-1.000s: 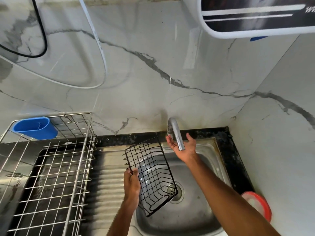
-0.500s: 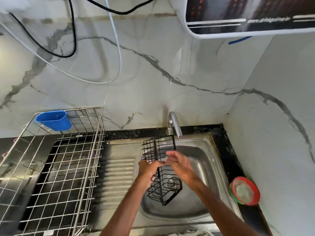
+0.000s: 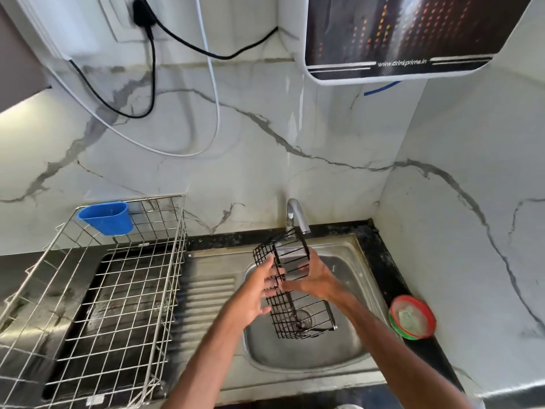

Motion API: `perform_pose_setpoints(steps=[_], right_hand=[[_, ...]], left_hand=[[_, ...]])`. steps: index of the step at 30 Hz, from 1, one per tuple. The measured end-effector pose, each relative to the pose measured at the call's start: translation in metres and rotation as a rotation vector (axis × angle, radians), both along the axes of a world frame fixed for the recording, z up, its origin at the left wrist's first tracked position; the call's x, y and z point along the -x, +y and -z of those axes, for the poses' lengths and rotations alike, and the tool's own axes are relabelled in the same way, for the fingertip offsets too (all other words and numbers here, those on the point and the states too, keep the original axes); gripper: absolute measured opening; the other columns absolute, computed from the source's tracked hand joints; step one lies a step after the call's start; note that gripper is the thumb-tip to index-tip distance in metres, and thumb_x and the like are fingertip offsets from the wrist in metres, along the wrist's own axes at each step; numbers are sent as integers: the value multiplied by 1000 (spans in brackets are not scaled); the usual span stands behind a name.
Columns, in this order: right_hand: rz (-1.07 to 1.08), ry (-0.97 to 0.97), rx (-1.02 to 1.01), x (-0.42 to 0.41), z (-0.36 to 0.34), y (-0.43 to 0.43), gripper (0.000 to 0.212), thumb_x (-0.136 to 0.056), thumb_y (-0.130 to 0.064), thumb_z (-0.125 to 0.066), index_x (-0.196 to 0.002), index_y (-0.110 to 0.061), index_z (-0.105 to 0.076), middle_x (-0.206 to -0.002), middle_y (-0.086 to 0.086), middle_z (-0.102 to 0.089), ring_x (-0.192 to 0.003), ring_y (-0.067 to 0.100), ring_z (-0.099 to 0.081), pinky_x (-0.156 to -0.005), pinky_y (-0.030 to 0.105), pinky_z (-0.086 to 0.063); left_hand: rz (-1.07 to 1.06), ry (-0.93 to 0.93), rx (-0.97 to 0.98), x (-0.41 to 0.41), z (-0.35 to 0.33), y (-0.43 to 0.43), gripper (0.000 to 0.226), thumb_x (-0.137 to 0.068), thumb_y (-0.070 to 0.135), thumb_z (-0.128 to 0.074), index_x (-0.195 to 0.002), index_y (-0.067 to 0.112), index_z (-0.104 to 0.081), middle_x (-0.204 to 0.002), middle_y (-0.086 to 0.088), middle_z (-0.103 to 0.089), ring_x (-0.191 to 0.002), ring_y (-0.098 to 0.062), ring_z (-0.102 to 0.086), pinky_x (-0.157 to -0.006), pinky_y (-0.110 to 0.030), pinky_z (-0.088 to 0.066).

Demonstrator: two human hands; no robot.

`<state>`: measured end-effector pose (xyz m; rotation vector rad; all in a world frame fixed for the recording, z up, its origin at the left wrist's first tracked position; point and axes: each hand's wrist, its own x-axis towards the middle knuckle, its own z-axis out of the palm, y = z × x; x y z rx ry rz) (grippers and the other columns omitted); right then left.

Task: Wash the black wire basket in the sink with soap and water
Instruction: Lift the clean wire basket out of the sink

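**WASH CYCLE STATUS: BASKET POSITIONED UNDER TAP, SOAP NOT YET APPLIED**

The rectangular black wire basket [image 3: 298,317] is held between both hands, tilted, above the bowl of the stainless steel sink [image 3: 295,357]. Its upper end is beyond the fingertips, just below the spout of the curved chrome tap [image 3: 296,214]. Its lower end hangs nearer the wrists, over the drain.

The left hand [image 3: 259,293] has its fingers spread apart and laid flat against the basket's left mesh wall. The right hand [image 3: 318,280] has thumb and fingers closed round the wires of the opposite long side and appears to carry most of the weight.

Progress, as a judgement:
- Done: the basket is in the sink area and lined up with the tap.
- Uncertain: no water stream can be made out, so flow cannot be confirmed.
- Left: no suds show on the wires. The round red-and-green soap tub [image 3: 412,317], well to the outside of the right hand, is untouched. Wetting, soaping, scrubbing and rinsing all appear outstanding.
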<state>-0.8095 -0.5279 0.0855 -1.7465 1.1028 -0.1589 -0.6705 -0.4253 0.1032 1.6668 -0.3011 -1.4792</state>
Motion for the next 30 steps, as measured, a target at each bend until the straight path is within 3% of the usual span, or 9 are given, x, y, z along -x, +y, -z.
perform_pose_setpoints(steps=[5,10,14,17,20,23,25,27,30], right_hand=[[165,80,161,-6,-8,11,124,-61,-33,-92,-153,-11,-12,-149,15,-40,-137,34,-41,-111,39,-42],[201,-20,314,-4,-22,16,113,-62,-38,-93,-145,-9,-22,-131,11,-53,-120,29,-55,-94,31,-52],[240,-87,402,3,-32,23,103,-67,-49,-88,-140,-7,-29,-112,0,-58,-100,18,-62,-74,26,-53],[262,-124,399,9,-38,25,104,-64,-53,-87,-140,-9,-32,-111,-2,-59,-94,13,-61,-64,17,-49],[280,-148,375,13,-41,21,92,-66,-48,-87,-136,-14,-39,-105,-7,-61,-89,8,-64,-60,16,-51],[261,-200,364,16,-51,14,81,-69,-44,-86,-131,-20,-41,-106,-5,-66,-78,7,-72,-57,16,-54],[225,-252,334,17,-65,9,78,-70,-42,-87,-130,-24,-41,-107,-6,-68,-78,3,-72,-61,17,-55],[180,-329,297,16,-83,1,76,-69,-40,-88,-130,-26,-45,-110,-5,-69,-87,1,-72,-75,27,-61],[160,-509,234,11,-110,-10,81,-62,-43,-89,-131,-25,-51,-118,0,-69,-104,11,-71,-87,39,-61]], left_hand=[[153,-235,150,9,-15,10,58,-100,69,-39,-126,29,-72,-118,11,-67,-113,-10,-59,-102,-42,-33],[159,-405,285,8,-28,18,51,-93,71,-53,-101,27,-77,-103,8,-72,-99,-13,-64,-77,-28,-38],[185,-527,446,7,-32,27,21,-99,51,-61,-96,39,-78,-97,24,-74,-98,2,-67,-86,-23,-46],[-40,-709,550,3,-25,32,8,-96,32,-73,-101,31,-78,-98,11,-80,-91,-6,-75,-82,-25,-59],[-191,-913,419,-12,-12,37,52,-81,34,-87,-125,18,-63,-115,8,-68,-106,-15,-68,-93,-33,-56],[-14,-578,211,-30,-14,38,117,-61,54,-94,-154,20,-31,-127,3,-51,-118,-18,-51,-105,-42,-46],[111,-337,264,-40,-24,35,136,-51,64,-92,-160,26,-18,-138,-7,-53,-123,-24,-52,-104,-50,-46],[172,-306,348,-49,-35,30,136,-47,67,-92,-158,35,-21,-154,-14,-46,-133,-29,-52,-108,-64,-44],[117,-324,481,-64,-65,21,117,-52,54,-95,-150,38,-34,-142,-14,-59,-121,-27,-64,-98,-63,-54]])
